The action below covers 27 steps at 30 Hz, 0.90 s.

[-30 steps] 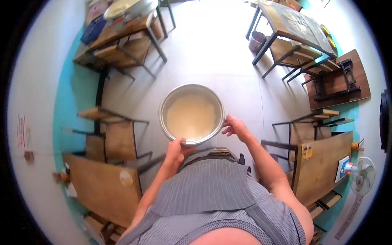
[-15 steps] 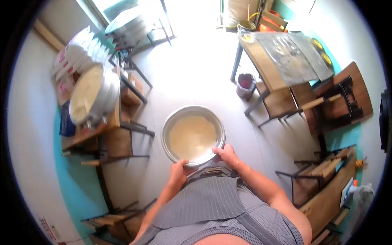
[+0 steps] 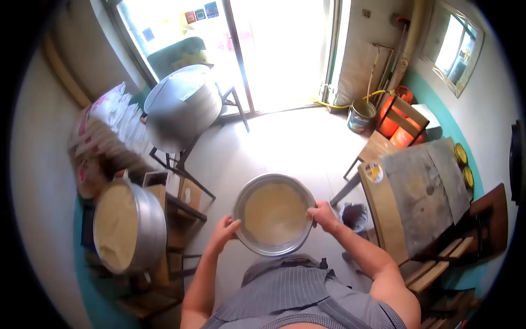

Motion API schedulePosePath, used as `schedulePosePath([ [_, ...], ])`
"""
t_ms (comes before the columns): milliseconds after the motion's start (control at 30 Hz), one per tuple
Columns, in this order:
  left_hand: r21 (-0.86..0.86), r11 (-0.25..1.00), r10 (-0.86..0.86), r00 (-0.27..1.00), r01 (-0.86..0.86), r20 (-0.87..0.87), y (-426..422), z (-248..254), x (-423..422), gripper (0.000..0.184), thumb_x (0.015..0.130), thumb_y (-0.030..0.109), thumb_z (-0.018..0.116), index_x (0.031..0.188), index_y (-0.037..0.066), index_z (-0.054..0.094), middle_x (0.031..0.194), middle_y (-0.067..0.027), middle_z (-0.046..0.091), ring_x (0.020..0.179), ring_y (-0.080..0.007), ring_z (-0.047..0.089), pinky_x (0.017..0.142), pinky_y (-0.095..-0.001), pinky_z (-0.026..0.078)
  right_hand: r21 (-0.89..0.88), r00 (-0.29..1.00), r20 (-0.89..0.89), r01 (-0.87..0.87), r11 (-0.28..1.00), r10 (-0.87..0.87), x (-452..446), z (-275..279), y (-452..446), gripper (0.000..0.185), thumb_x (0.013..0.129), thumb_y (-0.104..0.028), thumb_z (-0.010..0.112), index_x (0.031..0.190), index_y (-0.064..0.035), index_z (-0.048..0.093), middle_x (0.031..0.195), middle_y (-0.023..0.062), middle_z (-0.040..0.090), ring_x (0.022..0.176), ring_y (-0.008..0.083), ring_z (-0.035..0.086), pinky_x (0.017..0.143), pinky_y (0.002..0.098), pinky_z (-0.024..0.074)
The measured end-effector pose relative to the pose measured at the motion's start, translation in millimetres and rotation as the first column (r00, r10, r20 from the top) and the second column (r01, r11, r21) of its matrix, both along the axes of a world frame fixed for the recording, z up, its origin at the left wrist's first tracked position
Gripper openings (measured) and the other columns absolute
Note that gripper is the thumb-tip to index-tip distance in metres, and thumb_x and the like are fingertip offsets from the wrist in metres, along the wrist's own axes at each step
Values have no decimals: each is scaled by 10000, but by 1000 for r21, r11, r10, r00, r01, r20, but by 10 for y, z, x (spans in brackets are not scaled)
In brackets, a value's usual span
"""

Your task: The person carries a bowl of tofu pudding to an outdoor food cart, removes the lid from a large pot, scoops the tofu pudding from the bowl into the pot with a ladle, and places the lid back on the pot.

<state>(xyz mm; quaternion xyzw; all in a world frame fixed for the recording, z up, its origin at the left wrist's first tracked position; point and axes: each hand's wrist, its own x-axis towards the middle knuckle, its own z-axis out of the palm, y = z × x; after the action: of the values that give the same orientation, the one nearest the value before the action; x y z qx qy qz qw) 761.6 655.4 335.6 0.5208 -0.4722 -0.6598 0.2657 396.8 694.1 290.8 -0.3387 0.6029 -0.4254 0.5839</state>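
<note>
A round metal pot [image 3: 252,247] with a pale yellowish content inside is held in front of the striped apron. My left hand [image 3: 223,232] grips its left rim, thumb on top. On the right rim my right hand [image 3: 323,215] is closed, its thumb over the edge. The fingers under the rim are hidden on both sides. The pot is roughly level, above the pale floor.
At left, a large metal pot [image 3: 152,233] filled with pale dough-like material stands near white sacks [image 3: 112,118]. Stacked round metal vessels [image 3: 200,104] are beyond. A table [image 3: 378,214], bin [image 3: 354,217], bucket [image 3: 360,116] and orange cylinders [image 3: 397,123] stand at right.
The view has moved forward towards the bright doorway. My right hand, off the rim at first, has taken hold of it. Both hands now hold the pot at opposite sides.
</note>
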Motion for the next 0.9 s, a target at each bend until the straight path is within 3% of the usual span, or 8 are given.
schedulePosePath([
  [33,-24,1000,-7,1000,7,-10,-546,4,-113,617,930,371,679,1330,-55,481,1085,-147,650,855,-200,683,691,-331,586,-24,1000,-10,7,1000,-7,-127,123,-400,119,767,-77,628,784,42,628,622,93,612,437,167,562,383,303,458],
  [133,-43,916,-393,914,399,96,-1933,201,-545,608,885,436,719,1266,-13,568,999,-126,677,773,-180,685,606,-310,578,-26,984,-158,-91,995,86,-468,509,-1382,130,753,-116,614,719,8,635,589,60,591,438,139,529,389,295,418],
  [433,231,715,-693,712,660,110,-5292,559,-2086,478,871,301,685,1192,-47,624,870,-163,713,628,-226,711,516,-319,593,-127,953,-280,-153,980,113,-1857,826,-4595,141,728,-142,622,686,-8,630,617,17,565,565,115,522,515,298,429],
  [533,181,785,-614,784,593,92,-5986,-60,-2263,329,860,199,647,1042,-72,689,779,-166,712,592,-221,703,473,-309,572,-173,902,-387,-275,946,191,-2233,705,-5665,164,719,-162,635,664,-9,614,603,22,547,575,106,500,529,298,422],
  [700,196,946,-255,966,259,-47,-6623,-64,-2860,229,863,140,664,998,-45,677,740,-106,682,501,-180,629,401,-287,513,-216,795,-507,-492,843,334,-2723,792,-7702,259,701,-219,711,615,-16,575,578,26,525,596,104,503,545,323,429],
  [833,217,976,56,991,-28,-120,-7112,-16,-3095,174,848,110,651,928,-43,675,732,-98,667,505,-171,618,387,-282,498,-173,659,-550,-690,703,512,-2603,989,-9050,361,806,-379,776,823,-36,665,769,43,630,718,114,571,595,295,448],
  [867,227,970,120,985,-89,-126,-7287,-56,-3128,173,840,100,658,931,-47,672,732,-101,666,499,-171,615,378,-285,493,-229,652,-551,-718,657,521,-2551,961,-9420,507,857,-460,739,1103,-24,660,905,88,666,788,154,621,646,311,506],
  [900,244,959,182,975,-146,-129,-7499,-121,-3167,174,831,89,665,934,-51,669,733,-103,665,493,-171,611,368,-289,487,-228,641,-557,-729,645,528,-2503,890,-9826,507,857,-460,739,1103,-24,660,905,88,666,788,154,621,646,311,506],
])
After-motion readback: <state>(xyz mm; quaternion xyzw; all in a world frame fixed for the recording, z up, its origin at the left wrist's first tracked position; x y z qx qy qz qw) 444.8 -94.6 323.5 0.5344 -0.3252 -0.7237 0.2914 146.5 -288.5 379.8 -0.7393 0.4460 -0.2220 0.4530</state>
